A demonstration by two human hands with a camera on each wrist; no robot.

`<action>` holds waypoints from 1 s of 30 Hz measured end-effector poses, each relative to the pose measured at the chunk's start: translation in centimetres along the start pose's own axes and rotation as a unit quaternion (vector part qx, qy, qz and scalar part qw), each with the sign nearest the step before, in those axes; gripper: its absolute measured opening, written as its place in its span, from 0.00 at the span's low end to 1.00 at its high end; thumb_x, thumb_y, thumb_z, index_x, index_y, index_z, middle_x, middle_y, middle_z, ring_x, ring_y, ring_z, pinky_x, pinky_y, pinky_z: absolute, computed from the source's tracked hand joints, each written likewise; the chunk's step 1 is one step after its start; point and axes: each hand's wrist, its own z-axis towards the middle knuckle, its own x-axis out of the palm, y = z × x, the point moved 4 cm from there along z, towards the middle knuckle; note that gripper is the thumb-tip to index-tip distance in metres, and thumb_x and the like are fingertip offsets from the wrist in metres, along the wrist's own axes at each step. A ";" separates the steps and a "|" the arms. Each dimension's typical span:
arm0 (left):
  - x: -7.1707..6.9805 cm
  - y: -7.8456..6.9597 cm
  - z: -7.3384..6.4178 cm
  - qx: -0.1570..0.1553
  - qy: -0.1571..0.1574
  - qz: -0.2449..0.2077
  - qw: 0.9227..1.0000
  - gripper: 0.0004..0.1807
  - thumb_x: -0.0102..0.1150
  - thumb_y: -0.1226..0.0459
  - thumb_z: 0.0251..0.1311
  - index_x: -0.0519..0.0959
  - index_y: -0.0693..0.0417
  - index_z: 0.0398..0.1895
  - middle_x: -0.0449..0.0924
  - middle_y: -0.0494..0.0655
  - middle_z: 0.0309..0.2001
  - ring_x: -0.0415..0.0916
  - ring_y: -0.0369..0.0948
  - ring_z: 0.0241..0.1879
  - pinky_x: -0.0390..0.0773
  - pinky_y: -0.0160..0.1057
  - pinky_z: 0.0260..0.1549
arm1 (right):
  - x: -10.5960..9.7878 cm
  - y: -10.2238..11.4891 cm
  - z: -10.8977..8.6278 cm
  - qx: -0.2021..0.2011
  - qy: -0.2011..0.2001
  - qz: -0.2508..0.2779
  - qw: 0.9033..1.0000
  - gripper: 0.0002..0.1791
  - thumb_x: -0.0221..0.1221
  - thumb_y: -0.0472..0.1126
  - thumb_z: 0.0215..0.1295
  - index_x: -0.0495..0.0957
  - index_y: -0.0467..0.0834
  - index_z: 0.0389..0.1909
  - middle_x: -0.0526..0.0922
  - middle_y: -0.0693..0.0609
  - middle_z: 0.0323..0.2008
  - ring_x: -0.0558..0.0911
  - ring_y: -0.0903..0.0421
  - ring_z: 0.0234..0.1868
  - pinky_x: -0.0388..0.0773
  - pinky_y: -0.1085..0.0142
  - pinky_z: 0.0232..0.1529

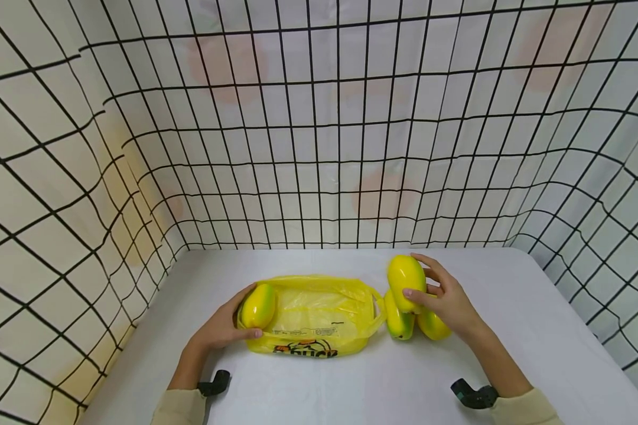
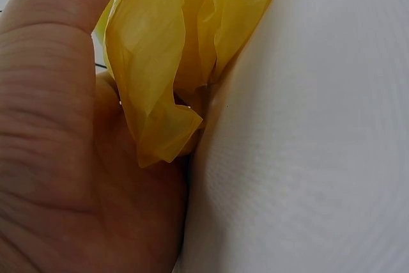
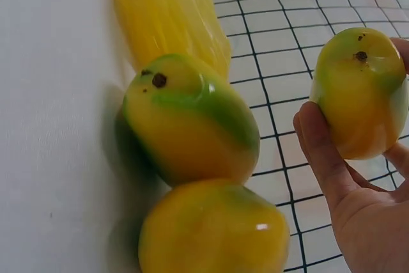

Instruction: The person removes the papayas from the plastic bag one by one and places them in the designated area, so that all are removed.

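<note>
A yellow plastic bag (image 1: 319, 313) with dark print lies on its side, with a yellow-green mango (image 1: 259, 306) at its left end. My left hand (image 1: 218, 327) grips that end, thumb in front; the far fingers are mostly hidden. Crumpled bag film (image 2: 153, 62) fills its grasp in the left wrist view. To the right of the bag, my right hand (image 1: 452, 304) holds another mango (image 3: 358, 113) between thumb and fingers, raised off the table. Below it, two more mangoes rest side by side, one nearer the bag (image 3: 192, 126) and one farther right (image 3: 214, 234).
The white table (image 1: 340, 389) is bounded at the back and sides by white cloth with a black grid (image 1: 319, 177). A dark band with a small device (image 1: 475, 394) sits at the right wrist, and a similar one (image 1: 217, 382) at the left.
</note>
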 end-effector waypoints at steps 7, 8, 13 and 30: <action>0.2 -0.1 -0.2 0.001 0.001 -0.012 1.000 0.59 0.74 0.42 0.41 0.49 0.33 0.76 0.58 0.45 0.73 0.64 0.48 0.65 0.64 0.61 0.65 | -1.6 -0.8 -0.4 0.005 -0.010 -0.020 1.000 0.41 0.63 0.53 0.63 0.53 0.67 0.73 0.61 0.41 0.67 0.77 0.40 0.57 0.83 0.63 0.46; 0.2 -0.1 -0.2 0.002 0.000 -0.012 1.000 0.59 0.74 0.42 0.41 0.49 0.33 0.76 0.59 0.45 0.73 0.64 0.48 0.65 0.64 0.61 0.65 | -1.8 -0.9 -0.4 0.007 -0.011 -0.020 1.000 0.41 0.63 0.53 0.63 0.53 0.68 0.73 0.62 0.41 0.66 0.77 0.41 0.56 0.83 0.63 0.46; 0.3 0.0 -0.3 0.007 -0.002 -0.013 1.000 0.59 0.74 0.42 0.41 0.49 0.33 0.76 0.59 0.45 0.73 0.65 0.48 0.65 0.64 0.61 0.65 | -2.6 -0.9 -0.8 0.003 -0.017 -0.024 1.000 0.40 0.62 0.52 0.65 0.52 0.66 0.73 0.63 0.40 0.64 0.78 0.43 0.53 0.82 0.67 0.46; -0.1 0.4 0.1 0.001 -0.007 0.014 1.000 0.59 0.73 0.40 0.40 0.49 0.30 0.76 0.58 0.45 0.73 0.63 0.50 0.67 0.60 0.65 0.66 | -5.9 -1.5 -2.3 -0.001 -0.045 -0.060 0.997 0.39 0.58 0.51 0.68 0.49 0.64 0.75 0.61 0.40 0.67 0.76 0.45 0.56 0.79 0.71 0.45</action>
